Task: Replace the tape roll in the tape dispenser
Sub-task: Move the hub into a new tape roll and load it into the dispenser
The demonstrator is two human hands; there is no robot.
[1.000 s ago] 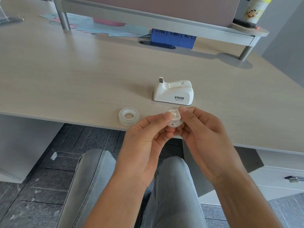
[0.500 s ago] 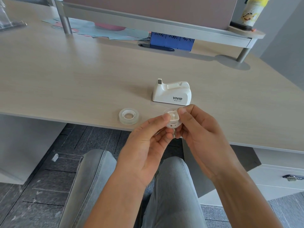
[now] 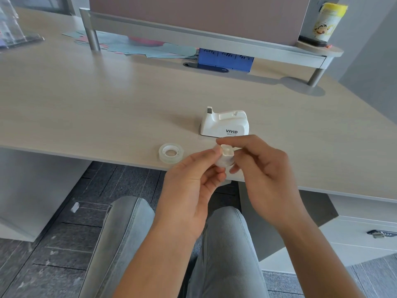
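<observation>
The left hand [image 3: 191, 179] and the right hand [image 3: 261, 168] both pinch a small white spool [image 3: 225, 157] between their fingertips, above the desk [image 3: 107, 108] edge. The roll [image 3: 171, 152] lies just left of the left hand. The dispenser [image 3: 224, 124] sits just behind the right hand.

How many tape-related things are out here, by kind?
Tape dispenser: 1, white, standing on the desk.
Tape roll: 1, clear, lying flat near the desk's front edge.
Spool piece: 1, whitish, pinched between the left hand and right hand.
Total: 3.
</observation>
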